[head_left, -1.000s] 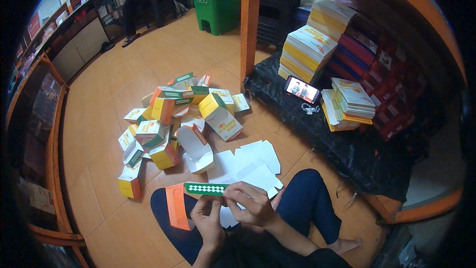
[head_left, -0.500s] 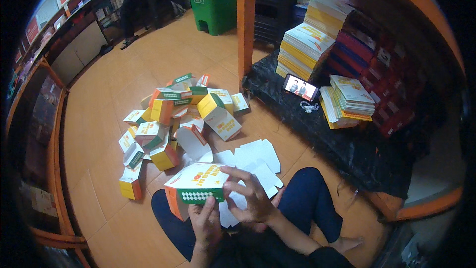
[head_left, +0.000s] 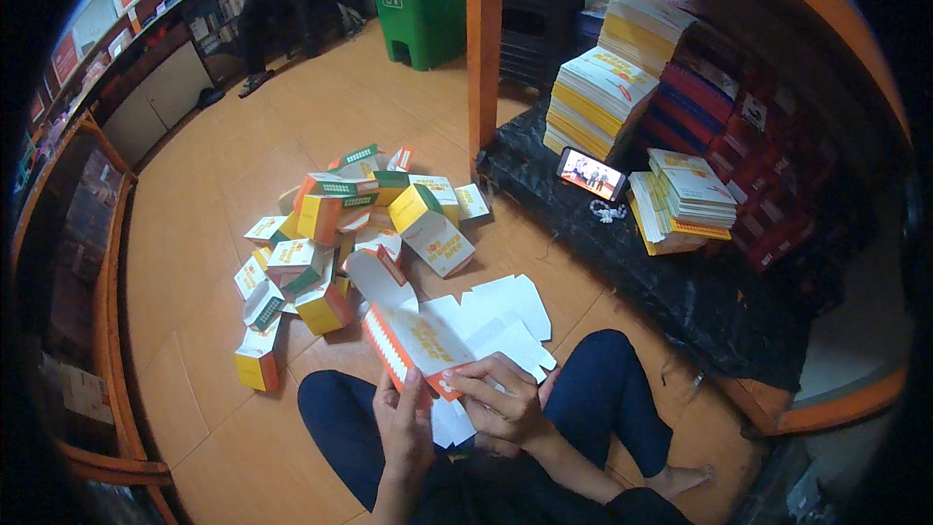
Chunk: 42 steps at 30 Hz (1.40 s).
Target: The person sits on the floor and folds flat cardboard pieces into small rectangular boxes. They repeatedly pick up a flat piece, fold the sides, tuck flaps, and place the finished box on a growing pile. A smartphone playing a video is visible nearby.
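Above my lap I hold a partly folded cardboard food box [head_left: 420, 331], white on top with yellow print and orange side panels. My left hand [head_left: 406, 428] pinches its near left edge, thumb on the orange side. The fingers of my right hand [head_left: 501, 403] are closed on the box's near right corner, at an orange flap. Flat white box blanks [head_left: 501, 316] lie just beyond my right hand, partly over my legs. Past the held box, a heap of folded boxes [head_left: 321, 306] in white, yellow, green and orange spreads over the floor.
To the right, a low black-covered platform [head_left: 544, 190] bears stacks of flat blanks [head_left: 598, 102], a smaller stack [head_left: 690, 190], a lit phone [head_left: 591, 173] and a beaded bracelet [head_left: 608, 211]. An orange post [head_left: 483, 49] rises at its corner. Behind are a green bin [head_left: 418, 10] and a standing person [head_left: 267, 0].
The box has turned in my hands, so an orange side now faces left where a green one faced me. My right hand has come lower, onto the near corner.
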Available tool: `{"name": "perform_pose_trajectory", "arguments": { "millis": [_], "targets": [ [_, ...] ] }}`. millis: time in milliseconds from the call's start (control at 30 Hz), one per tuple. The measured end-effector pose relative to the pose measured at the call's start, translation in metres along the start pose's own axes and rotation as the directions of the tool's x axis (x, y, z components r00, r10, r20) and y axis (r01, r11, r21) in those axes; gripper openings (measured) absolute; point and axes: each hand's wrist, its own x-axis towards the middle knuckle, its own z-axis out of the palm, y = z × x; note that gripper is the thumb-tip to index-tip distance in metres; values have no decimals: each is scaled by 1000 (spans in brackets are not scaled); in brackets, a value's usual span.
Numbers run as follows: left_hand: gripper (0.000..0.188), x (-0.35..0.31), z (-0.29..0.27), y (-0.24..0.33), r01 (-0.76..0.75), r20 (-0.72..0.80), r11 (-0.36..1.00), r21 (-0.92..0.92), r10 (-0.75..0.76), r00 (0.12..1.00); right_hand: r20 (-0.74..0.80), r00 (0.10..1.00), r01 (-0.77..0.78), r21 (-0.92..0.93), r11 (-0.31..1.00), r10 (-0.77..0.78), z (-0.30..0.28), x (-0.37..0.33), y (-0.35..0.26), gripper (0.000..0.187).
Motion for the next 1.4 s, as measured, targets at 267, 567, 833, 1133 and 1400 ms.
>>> {"name": "perform_pose_trajectory", "arguments": {
  "millis": [267, 567, 833, 1133, 1400],
  "targets": [
    [32, -8, -6, 8, -309, 68, 893, 328, 304, 950, 50, 996, -82, 61, 995, 79, -14, 5, 1, 36],
    [20, -6, -4, -6, -604, 184, 237, 761, 814, 551, 166, 933, -359, 431, 828, 318, -16, 8, -15, 19],
    [17, -17, -3, -14, -586, 25, 496, 641, 749, 662, 166, 939, -345, 463, 817, 302, 0, 9, -20, 23],
    [9, -14, -5, -14, -592, 45, 528, 609, 722, 690, 165, 947, -321, 444, 836, 276, 13, 7, -13, 22],
    [4, -11, 1, -1, -573, -10, 524, 629, 743, 669, 109, 993, -56, 71, 996, 48, 30, 7, -13, 43]
  ]
}}
